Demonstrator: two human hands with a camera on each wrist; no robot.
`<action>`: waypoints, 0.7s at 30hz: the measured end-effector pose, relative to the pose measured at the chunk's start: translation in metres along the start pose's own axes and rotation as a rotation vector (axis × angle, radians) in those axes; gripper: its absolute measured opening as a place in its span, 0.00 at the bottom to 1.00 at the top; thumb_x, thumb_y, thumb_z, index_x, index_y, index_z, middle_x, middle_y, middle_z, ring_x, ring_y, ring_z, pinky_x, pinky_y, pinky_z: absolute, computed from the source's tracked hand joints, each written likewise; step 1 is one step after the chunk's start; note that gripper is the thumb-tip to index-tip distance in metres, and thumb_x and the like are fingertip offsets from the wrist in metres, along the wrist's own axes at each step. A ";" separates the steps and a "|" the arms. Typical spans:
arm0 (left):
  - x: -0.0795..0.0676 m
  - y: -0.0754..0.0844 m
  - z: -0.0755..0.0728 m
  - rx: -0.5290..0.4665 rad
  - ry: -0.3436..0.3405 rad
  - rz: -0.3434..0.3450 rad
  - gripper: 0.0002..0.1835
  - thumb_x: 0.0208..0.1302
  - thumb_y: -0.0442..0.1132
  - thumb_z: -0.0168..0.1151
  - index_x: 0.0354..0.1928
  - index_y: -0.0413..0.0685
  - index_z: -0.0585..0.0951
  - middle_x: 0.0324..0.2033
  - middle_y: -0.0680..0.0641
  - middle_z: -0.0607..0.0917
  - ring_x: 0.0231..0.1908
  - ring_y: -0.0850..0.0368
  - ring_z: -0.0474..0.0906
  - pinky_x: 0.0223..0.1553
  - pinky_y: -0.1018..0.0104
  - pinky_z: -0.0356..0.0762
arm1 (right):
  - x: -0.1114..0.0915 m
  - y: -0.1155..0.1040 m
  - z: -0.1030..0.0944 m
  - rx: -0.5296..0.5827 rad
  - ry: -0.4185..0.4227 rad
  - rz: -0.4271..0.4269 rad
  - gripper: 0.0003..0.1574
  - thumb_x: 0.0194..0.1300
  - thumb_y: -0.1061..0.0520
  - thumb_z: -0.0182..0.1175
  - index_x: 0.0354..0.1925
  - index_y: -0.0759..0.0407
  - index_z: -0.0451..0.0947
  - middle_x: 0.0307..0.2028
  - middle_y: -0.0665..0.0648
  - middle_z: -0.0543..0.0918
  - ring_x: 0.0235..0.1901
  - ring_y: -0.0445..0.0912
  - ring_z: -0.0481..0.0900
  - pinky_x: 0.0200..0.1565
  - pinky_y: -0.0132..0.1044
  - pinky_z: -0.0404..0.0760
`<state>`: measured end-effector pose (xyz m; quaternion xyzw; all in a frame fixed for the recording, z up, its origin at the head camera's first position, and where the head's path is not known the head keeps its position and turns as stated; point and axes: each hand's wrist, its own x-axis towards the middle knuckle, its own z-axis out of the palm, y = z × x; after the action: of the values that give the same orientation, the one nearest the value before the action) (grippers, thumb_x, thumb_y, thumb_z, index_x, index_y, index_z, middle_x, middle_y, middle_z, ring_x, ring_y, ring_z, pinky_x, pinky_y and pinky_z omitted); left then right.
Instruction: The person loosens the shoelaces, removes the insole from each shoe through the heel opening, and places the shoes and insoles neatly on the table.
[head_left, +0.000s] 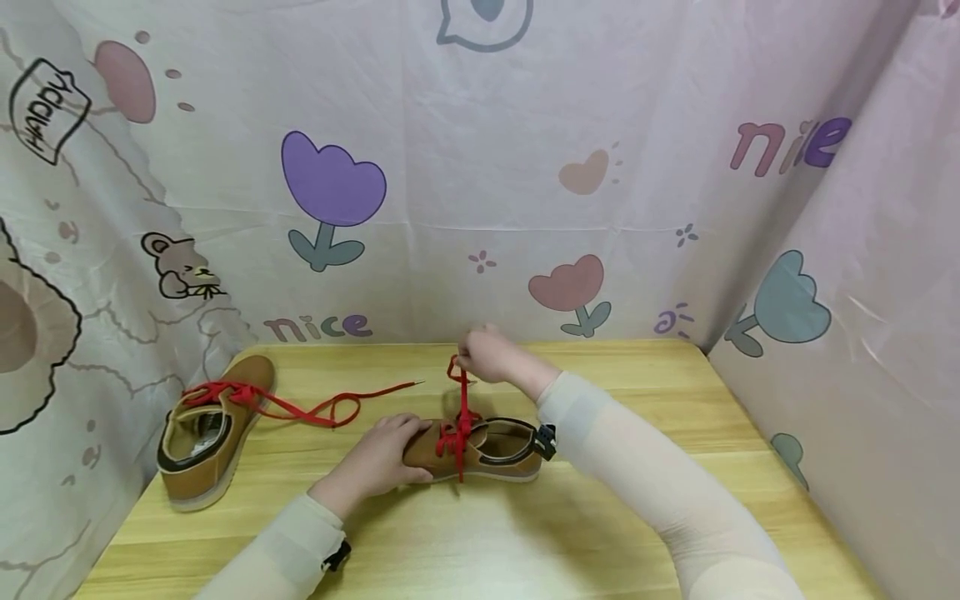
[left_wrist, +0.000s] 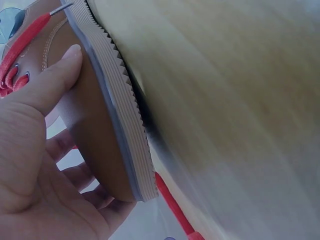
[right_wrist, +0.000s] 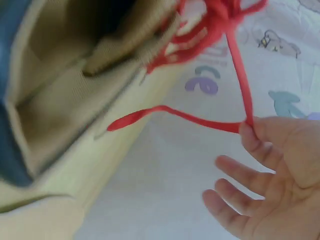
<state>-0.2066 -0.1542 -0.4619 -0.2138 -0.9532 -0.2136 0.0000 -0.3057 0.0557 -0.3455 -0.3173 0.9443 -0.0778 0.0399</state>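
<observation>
A brown shoe point(head_left: 495, 467) with red laces lies sideways on the table, its toe to the left. My left hand point(head_left: 381, 457) grips the toe end; in the left wrist view the thumb presses on the brown upper point(left_wrist: 100, 145) while the other fingers wrap the far side. Above and behind the shoe, my right hand point(head_left: 491, 354) pinches a red shoelace point(head_left: 464, 392) and holds it taut. The right wrist view shows the lace point(right_wrist: 239, 75) between thumb and forefinger, its free end trailing off, the other fingers loosely spread. Laces bunch over the shoe's tongue.
A second brown shoe point(head_left: 217, 458) stands at the table's left edge. Its red lace point(head_left: 322, 412) trails rightward across the wooden table point(head_left: 600, 533). Printed curtains point(head_left: 450, 167) hang behind the table and along both sides.
</observation>
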 end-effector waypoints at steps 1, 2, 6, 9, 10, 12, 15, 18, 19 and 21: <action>0.000 0.000 0.000 0.001 -0.001 -0.003 0.42 0.48 0.54 0.81 0.65 0.47 0.77 0.61 0.42 0.77 0.60 0.40 0.72 0.61 0.43 0.70 | 0.002 0.002 -0.003 -0.004 0.026 0.006 0.22 0.76 0.52 0.56 0.22 0.53 0.72 0.25 0.50 0.73 0.35 0.47 0.70 0.54 0.43 0.64; 0.000 0.001 0.000 -0.001 -0.002 -0.006 0.42 0.48 0.54 0.81 0.65 0.47 0.77 0.61 0.42 0.77 0.60 0.40 0.72 0.61 0.43 0.70 | 0.003 0.003 -0.005 0.001 0.048 0.018 0.21 0.76 0.52 0.56 0.24 0.54 0.74 0.28 0.51 0.75 0.38 0.48 0.70 0.55 0.44 0.64; 0.000 0.001 0.001 0.002 -0.004 -0.013 0.41 0.48 0.54 0.80 0.65 0.48 0.77 0.61 0.42 0.77 0.61 0.40 0.71 0.61 0.43 0.70 | 0.009 0.010 -0.010 0.019 0.131 0.067 0.16 0.77 0.51 0.54 0.33 0.56 0.81 0.39 0.55 0.79 0.45 0.51 0.69 0.53 0.43 0.68; 0.000 0.001 0.001 0.004 -0.006 -0.017 0.42 0.48 0.54 0.80 0.65 0.48 0.77 0.62 0.42 0.76 0.62 0.39 0.71 0.62 0.42 0.69 | 0.014 0.015 -0.010 -0.011 0.192 0.097 0.15 0.77 0.50 0.54 0.35 0.54 0.80 0.44 0.56 0.78 0.45 0.52 0.67 0.47 0.42 0.70; 0.000 0.001 0.001 0.003 -0.006 -0.017 0.42 0.48 0.54 0.80 0.65 0.48 0.77 0.62 0.41 0.76 0.62 0.39 0.70 0.62 0.42 0.69 | 0.015 0.017 -0.010 -0.023 0.215 0.104 0.15 0.77 0.50 0.53 0.36 0.54 0.80 0.45 0.56 0.78 0.44 0.52 0.67 0.46 0.42 0.71; 0.000 0.001 0.001 0.001 -0.005 -0.017 0.42 0.48 0.54 0.80 0.65 0.48 0.77 0.62 0.41 0.76 0.62 0.38 0.70 0.62 0.42 0.69 | 0.018 0.020 -0.010 -0.038 0.271 0.117 0.14 0.77 0.49 0.53 0.37 0.53 0.80 0.46 0.56 0.77 0.44 0.52 0.67 0.44 0.41 0.72; 0.000 0.000 0.002 -0.002 -0.003 -0.017 0.42 0.48 0.53 0.80 0.65 0.48 0.77 0.62 0.41 0.76 0.62 0.38 0.70 0.62 0.42 0.69 | 0.021 0.024 -0.010 -0.056 0.326 0.130 0.15 0.77 0.48 0.53 0.39 0.53 0.81 0.47 0.56 0.77 0.45 0.52 0.67 0.44 0.42 0.73; 0.000 0.000 0.002 0.001 -0.002 -0.014 0.42 0.48 0.53 0.80 0.65 0.48 0.77 0.62 0.42 0.77 0.62 0.38 0.71 0.62 0.42 0.69 | 0.020 0.025 -0.008 -0.072 0.300 0.132 0.17 0.78 0.44 0.51 0.41 0.52 0.81 0.47 0.56 0.77 0.44 0.52 0.68 0.46 0.43 0.71; 0.001 0.000 0.002 0.002 -0.001 -0.015 0.42 0.48 0.53 0.80 0.65 0.48 0.77 0.62 0.42 0.77 0.61 0.39 0.71 0.62 0.42 0.69 | 0.020 0.025 -0.007 -0.074 0.280 0.127 0.18 0.78 0.44 0.51 0.42 0.52 0.82 0.47 0.56 0.77 0.44 0.51 0.68 0.48 0.43 0.71; 0.001 0.000 0.002 0.002 0.000 -0.014 0.42 0.48 0.54 0.81 0.65 0.48 0.77 0.62 0.42 0.77 0.61 0.39 0.71 0.62 0.43 0.70 | 0.017 0.024 -0.004 -0.068 0.240 0.114 0.19 0.78 0.43 0.50 0.44 0.52 0.82 0.47 0.55 0.78 0.45 0.51 0.68 0.50 0.43 0.69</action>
<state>-0.2073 -0.1531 -0.4635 -0.2071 -0.9550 -0.2125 -0.0011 -0.3340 0.0641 -0.3464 -0.2529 0.9608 -0.0809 -0.0796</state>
